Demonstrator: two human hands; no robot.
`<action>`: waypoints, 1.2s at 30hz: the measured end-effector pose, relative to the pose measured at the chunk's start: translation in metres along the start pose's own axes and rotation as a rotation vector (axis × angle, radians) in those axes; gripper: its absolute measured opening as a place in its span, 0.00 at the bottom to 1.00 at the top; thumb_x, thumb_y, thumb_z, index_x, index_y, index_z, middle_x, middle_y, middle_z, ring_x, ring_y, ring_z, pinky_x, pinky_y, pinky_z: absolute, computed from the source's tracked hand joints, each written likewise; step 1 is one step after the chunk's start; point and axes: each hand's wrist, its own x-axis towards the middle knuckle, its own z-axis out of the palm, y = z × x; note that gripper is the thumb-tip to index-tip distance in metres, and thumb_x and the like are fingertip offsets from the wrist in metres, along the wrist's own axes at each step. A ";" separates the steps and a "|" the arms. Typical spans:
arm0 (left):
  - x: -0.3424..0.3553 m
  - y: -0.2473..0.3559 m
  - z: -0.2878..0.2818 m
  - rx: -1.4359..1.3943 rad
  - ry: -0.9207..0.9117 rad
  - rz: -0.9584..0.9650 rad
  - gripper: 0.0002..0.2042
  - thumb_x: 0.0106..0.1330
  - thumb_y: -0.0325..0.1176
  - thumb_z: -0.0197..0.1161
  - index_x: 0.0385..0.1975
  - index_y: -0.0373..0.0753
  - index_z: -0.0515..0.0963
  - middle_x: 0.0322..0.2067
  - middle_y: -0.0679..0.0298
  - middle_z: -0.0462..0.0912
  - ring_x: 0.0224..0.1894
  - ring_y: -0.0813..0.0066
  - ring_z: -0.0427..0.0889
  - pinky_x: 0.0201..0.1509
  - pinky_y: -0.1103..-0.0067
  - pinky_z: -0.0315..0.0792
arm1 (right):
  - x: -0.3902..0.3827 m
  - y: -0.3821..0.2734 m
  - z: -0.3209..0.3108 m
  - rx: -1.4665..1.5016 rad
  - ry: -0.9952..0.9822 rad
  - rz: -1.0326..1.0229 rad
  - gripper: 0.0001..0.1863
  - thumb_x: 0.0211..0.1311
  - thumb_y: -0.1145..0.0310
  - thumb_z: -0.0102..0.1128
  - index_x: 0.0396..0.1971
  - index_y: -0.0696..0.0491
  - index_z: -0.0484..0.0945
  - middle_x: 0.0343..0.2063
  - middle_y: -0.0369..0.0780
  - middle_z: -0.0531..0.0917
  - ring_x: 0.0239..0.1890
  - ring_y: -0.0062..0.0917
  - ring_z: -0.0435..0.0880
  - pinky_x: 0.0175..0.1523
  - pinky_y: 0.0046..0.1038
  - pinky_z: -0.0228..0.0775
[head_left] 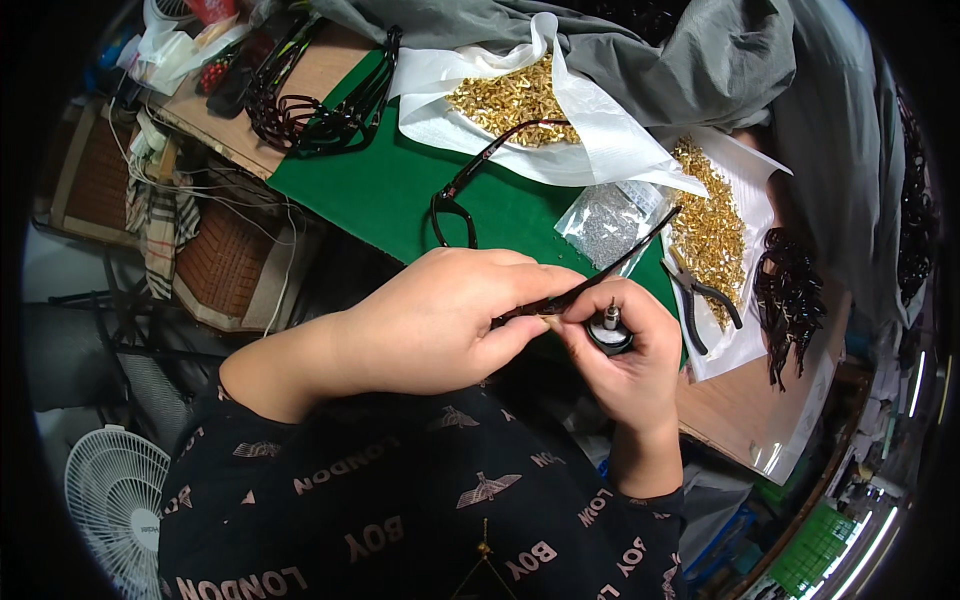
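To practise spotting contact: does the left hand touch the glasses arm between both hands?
Touching: the head view shows the left hand pinching the glasses arm with thumb and fingers.

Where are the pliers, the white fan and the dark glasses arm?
Pliers [686, 281]: head view, on the hinge.
White fan [115, 487]: head view, on the front grille.
Dark glasses arm [620, 263]: head view, about midway along the bare stretch.

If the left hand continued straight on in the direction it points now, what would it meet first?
The left hand would probably meet the right hand, just to its right at the dark eyewear piece; whether the fingertips touch is unclear.
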 end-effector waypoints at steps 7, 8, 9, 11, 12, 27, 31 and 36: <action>0.000 0.001 -0.012 0.183 0.171 0.064 0.16 0.54 0.19 0.59 0.44 0.29 0.77 0.34 0.55 0.83 0.30 0.67 0.82 0.37 0.78 0.73 | -0.008 0.000 -0.015 -0.281 -0.045 0.138 0.10 0.51 0.76 0.64 0.33 0.58 0.73 0.28 0.44 0.76 0.29 0.35 0.77 0.35 0.29 0.69; -0.001 0.000 -0.015 0.168 0.218 0.059 0.16 0.55 0.19 0.58 0.45 0.29 0.76 0.36 0.55 0.83 0.31 0.68 0.82 0.38 0.78 0.74 | -0.016 0.011 -0.021 -0.415 -0.111 0.139 0.12 0.53 0.74 0.62 0.37 0.58 0.72 0.30 0.45 0.75 0.32 0.39 0.75 0.38 0.33 0.68; -0.002 -0.001 -0.017 0.150 0.265 0.054 0.16 0.57 0.18 0.57 0.47 0.29 0.75 0.38 0.54 0.83 0.33 0.70 0.82 0.40 0.78 0.74 | -0.022 0.018 -0.022 -0.547 -0.135 0.177 0.13 0.52 0.72 0.63 0.37 0.58 0.72 0.31 0.45 0.75 0.36 0.39 0.75 0.41 0.34 0.68; -0.005 -0.011 -0.018 0.054 0.440 0.134 0.16 0.57 0.18 0.59 0.47 0.30 0.75 0.31 0.58 0.83 0.29 0.71 0.81 0.32 0.81 0.72 | -0.033 0.036 -0.027 -0.648 -0.191 0.140 0.17 0.51 0.70 0.64 0.39 0.58 0.72 0.33 0.45 0.75 0.39 0.39 0.74 0.44 0.35 0.67; -0.005 -0.009 -0.019 0.033 0.466 0.080 0.16 0.58 0.18 0.58 0.48 0.30 0.75 0.32 0.59 0.82 0.30 0.78 0.80 0.32 0.85 0.71 | -0.036 0.039 -0.033 -0.663 -0.105 0.058 0.21 0.49 0.68 0.66 0.43 0.58 0.72 0.36 0.46 0.76 0.41 0.40 0.74 0.47 0.36 0.67; 0.015 0.005 -0.023 -0.551 0.124 -0.092 0.19 0.60 0.18 0.55 0.52 0.36 0.66 0.40 0.66 0.77 0.31 0.93 0.68 0.32 0.93 0.62 | -0.068 0.109 -0.106 -1.167 0.175 0.076 0.25 0.51 0.73 0.60 0.53 0.54 0.72 0.49 0.48 0.71 0.51 0.44 0.69 0.59 0.43 0.60; 0.014 0.006 -0.026 -0.505 0.111 -0.143 0.18 0.59 0.18 0.56 0.50 0.35 0.66 0.42 0.61 0.74 0.46 0.77 0.75 0.47 0.84 0.68 | -0.065 0.103 -0.098 -1.048 0.192 0.088 0.30 0.47 0.71 0.65 0.53 0.58 0.70 0.47 0.48 0.72 0.50 0.44 0.69 0.57 0.40 0.61; 0.016 0.004 -0.029 -0.526 0.086 -0.116 0.18 0.59 0.19 0.56 0.50 0.34 0.67 0.43 0.59 0.75 0.46 0.78 0.74 0.46 0.84 0.68 | -0.062 0.096 -0.110 -0.888 0.218 0.225 0.26 0.39 0.76 0.70 0.44 0.59 0.71 0.41 0.47 0.72 0.47 0.42 0.70 0.54 0.37 0.63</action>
